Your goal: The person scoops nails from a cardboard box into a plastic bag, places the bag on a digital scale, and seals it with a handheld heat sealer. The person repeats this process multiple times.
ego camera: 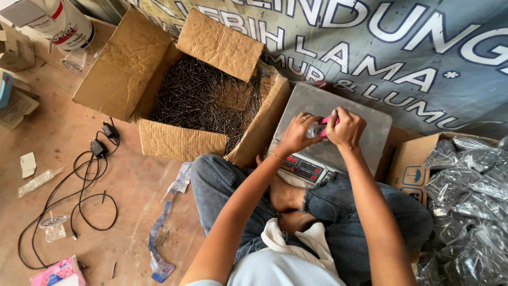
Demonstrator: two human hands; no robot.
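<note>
Left hand [297, 133]: closing its grip on a small clear bag of nails [316, 130] from the 9 o'clock side.
Right hand [346, 127]: pinching a pink tool [328, 122] at the bag's top, from 3 o'clock.
Bag: lying between both hands, over the grey scale platform [370, 124]; long axis unclear.
Carton of loose nails [198, 98]: sitting at 10 o'clock.
Box of filled bags [465, 180]: sitting at 4 o'clock.
Grey banner [423, 58]: hanging at 12 o'clock, lettered white.
</note>
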